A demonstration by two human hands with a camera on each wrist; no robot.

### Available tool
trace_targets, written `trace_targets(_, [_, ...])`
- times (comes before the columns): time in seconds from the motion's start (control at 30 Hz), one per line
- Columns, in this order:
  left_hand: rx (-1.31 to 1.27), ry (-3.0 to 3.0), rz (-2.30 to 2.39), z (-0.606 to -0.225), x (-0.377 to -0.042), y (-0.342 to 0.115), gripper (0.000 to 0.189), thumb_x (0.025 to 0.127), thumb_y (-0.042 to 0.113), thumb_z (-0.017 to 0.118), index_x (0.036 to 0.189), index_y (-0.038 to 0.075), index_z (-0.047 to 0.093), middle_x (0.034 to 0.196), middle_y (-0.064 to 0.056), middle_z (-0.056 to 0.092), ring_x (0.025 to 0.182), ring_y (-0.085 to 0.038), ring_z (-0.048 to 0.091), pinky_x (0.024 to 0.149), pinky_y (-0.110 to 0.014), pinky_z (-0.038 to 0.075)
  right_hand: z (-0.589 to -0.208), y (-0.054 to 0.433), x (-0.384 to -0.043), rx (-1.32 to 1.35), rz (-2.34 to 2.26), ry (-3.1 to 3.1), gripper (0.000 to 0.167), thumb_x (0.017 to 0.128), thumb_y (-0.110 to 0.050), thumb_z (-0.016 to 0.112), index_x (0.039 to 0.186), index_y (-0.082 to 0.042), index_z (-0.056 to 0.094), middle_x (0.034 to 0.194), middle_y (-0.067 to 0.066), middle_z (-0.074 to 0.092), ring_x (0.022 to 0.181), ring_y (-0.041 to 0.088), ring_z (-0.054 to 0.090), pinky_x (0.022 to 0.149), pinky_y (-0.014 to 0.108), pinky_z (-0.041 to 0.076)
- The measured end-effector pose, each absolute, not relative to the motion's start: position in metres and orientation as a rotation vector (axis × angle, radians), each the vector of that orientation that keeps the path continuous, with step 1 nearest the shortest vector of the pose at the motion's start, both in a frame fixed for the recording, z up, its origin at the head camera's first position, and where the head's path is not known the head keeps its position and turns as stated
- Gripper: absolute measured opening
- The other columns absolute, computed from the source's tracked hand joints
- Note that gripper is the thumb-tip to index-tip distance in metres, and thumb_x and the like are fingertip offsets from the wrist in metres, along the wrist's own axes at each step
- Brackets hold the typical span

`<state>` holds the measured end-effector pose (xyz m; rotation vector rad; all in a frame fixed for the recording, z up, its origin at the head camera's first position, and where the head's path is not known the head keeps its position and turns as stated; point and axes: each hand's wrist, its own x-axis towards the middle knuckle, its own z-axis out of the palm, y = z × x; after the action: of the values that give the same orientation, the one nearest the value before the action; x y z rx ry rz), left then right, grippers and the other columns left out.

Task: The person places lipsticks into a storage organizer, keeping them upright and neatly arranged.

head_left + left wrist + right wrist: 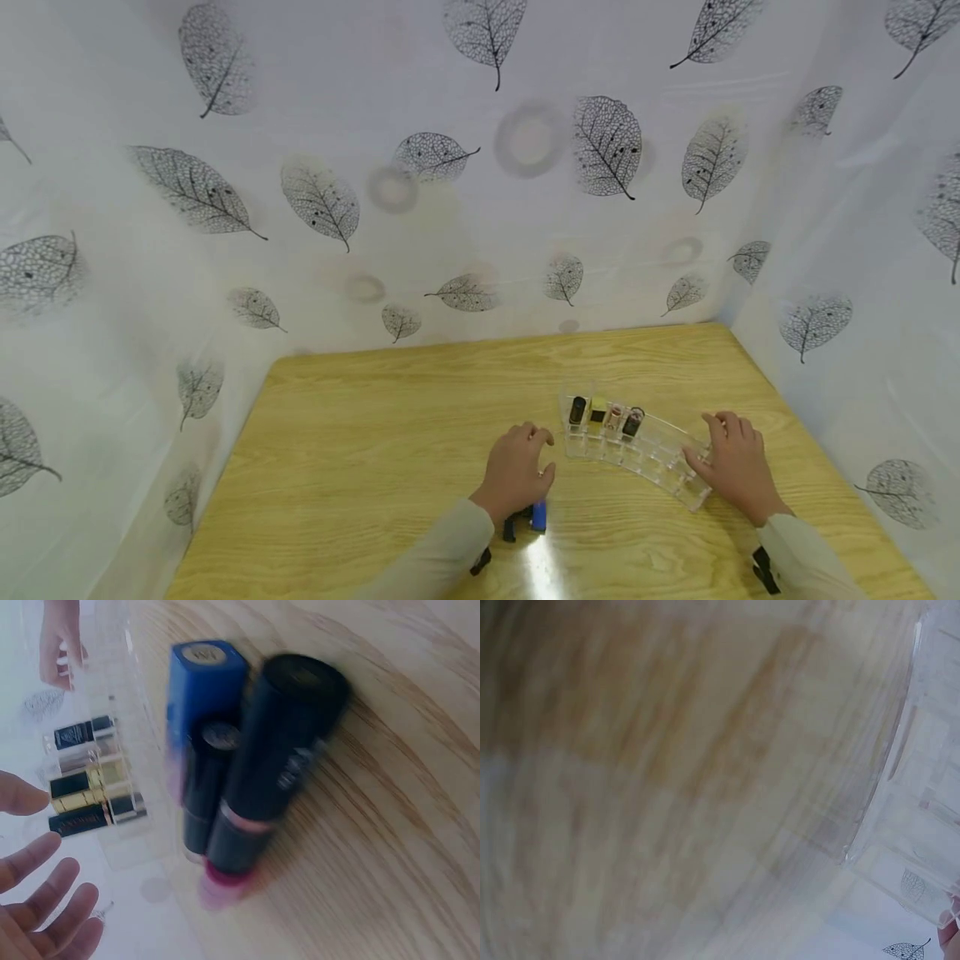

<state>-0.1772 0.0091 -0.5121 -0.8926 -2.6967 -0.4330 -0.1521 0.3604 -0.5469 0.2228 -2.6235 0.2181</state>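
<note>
My left hand hovers over the table with its fingers loosely bent and nothing in them. Just below it stand a blue lipstick, a slim dark lipstick and a thicker dark lipstick, close together. A curved clear lipstick rack lies to the right. Several tubes fill its left end, among them a black one and a gold-and-black one. My right hand is at the rack's right end, thumb and fingers spread; whether it touches the rack I cannot tell.
The wooden table is bordered by a white leaf-patterned curtain at the back and on both sides. Light glares on the tabletop near the front. The right wrist view is blurred across the wood.
</note>
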Motion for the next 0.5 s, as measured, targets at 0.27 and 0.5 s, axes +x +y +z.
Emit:
trace_targets(0.27, [-0.782,-2.727,-0.360,-0.523,-0.190,-0.014,0.026,0.076,0.029,0.070,0.098,0.017,0.063,0.090,0.000,0.063,0.078,-0.014,0.059,0.063,-0.026,0.050,-0.547,0.360,-0.152,0.220,0.208,-2.628,0.060,0.080,-0.038,0.066,0.114,0.010,0.054,0.104,0.028,0.051,0.092,0.044,0.047,0.074,0.059,0.037])
trace_targets(0.5, [-0.708,-2.757,-0.337,-0.534,-0.198,-0.023,0.016,0.088,0.027,0.060,0.093,0.013,0.066,0.082,-0.001,0.064,0.072,-0.016,0.058,0.062,-0.027,0.050,-0.546,0.361,-0.152,0.215,0.213,-2.627,0.061,0.081,-0.040,0.064,0.114,0.010,0.054,0.104,0.028,0.051,0.092,0.045,0.047,0.073,0.059,0.037])
